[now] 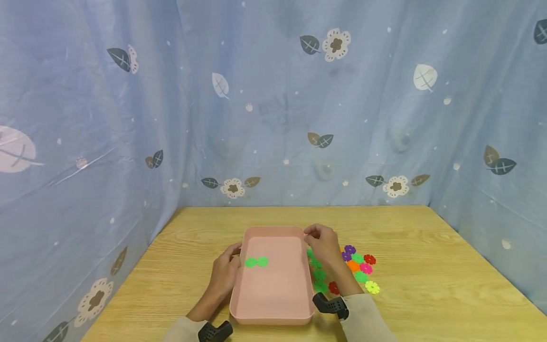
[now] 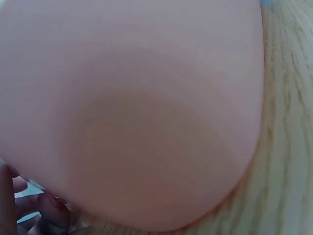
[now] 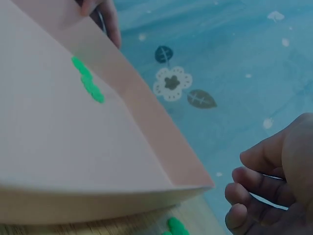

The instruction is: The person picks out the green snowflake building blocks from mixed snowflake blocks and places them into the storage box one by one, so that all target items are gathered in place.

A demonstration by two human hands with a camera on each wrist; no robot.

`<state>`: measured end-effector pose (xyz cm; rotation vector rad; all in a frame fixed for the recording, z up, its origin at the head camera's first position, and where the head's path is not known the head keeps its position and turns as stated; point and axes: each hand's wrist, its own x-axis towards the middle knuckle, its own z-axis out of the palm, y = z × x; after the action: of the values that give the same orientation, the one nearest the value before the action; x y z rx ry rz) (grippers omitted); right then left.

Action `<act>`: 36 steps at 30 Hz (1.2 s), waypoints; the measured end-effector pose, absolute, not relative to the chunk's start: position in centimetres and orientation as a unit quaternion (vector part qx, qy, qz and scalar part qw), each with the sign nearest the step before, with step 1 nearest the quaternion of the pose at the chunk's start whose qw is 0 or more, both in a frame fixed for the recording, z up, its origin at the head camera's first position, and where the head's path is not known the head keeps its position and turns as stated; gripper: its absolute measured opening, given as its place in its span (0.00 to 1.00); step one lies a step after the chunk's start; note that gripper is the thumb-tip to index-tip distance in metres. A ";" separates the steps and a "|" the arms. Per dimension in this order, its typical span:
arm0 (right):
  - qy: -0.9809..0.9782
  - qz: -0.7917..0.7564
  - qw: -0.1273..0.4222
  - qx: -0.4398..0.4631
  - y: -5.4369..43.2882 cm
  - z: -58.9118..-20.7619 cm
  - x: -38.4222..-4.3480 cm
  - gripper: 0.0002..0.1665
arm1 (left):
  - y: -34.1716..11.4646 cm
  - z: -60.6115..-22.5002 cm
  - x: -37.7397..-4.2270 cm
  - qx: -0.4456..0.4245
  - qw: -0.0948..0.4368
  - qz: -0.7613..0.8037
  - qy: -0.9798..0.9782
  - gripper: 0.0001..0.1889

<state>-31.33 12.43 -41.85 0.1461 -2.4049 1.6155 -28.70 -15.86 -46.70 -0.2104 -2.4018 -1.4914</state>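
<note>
A shallow pink plastic tray (image 1: 279,294) stands on the table with two joined green snowflake discs (image 1: 262,261) lying inside, near its left wall. My left hand (image 1: 224,274) holds the tray's left side, thumb over the rim and fingers outside, as the right wrist view also shows. Its wrist view is mostly filled by the tray wall (image 2: 171,98). By the far right corner of the tray is my right hand (image 1: 323,245), fingers loosely bent. In the right wrist view that hand (image 3: 291,181) has nothing between its fingers and sits apart from the corner.
Right of the tray lie several green discs (image 1: 319,275), partly behind my right forearm. Farther right is a loose group in purple (image 1: 350,249), orange (image 1: 353,266), red, pink, green and yellow (image 1: 372,287). A blue patterned curtain (image 1: 273,95) hangs around the wooden table (image 1: 427,285).
</note>
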 end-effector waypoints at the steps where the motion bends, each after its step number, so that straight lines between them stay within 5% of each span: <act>1: -0.829 0.543 0.122 0.049 12.5 -41.9 -31.4 0.09 | -15.9 -46.7 -28.7 -0.072 0.152 -0.520 -0.838 0.25; 9: -0.885 0.441 0.142 0.050 13.6 -42.7 -32.0 0.08 | -15.9 -46.6 -28.9 -0.066 0.138 -0.535 -0.831 0.25; 17: -0.902 0.422 0.085 0.043 13.7 -44.0 -32.3 0.12 | -16.0 -46.6 -28.8 -0.078 0.128 -0.548 -0.823 0.26; 36: -0.908 0.412 0.067 0.042 13.4 -44.3 -32.7 0.15 | -16.1 -46.5 -28.9 -0.069 0.121 -0.546 -0.826 0.26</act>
<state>-32.74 13.40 -44.29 0.1251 -2.7362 1.2411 -28.91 -16.14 -46.52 -0.2023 -2.4117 -1.5950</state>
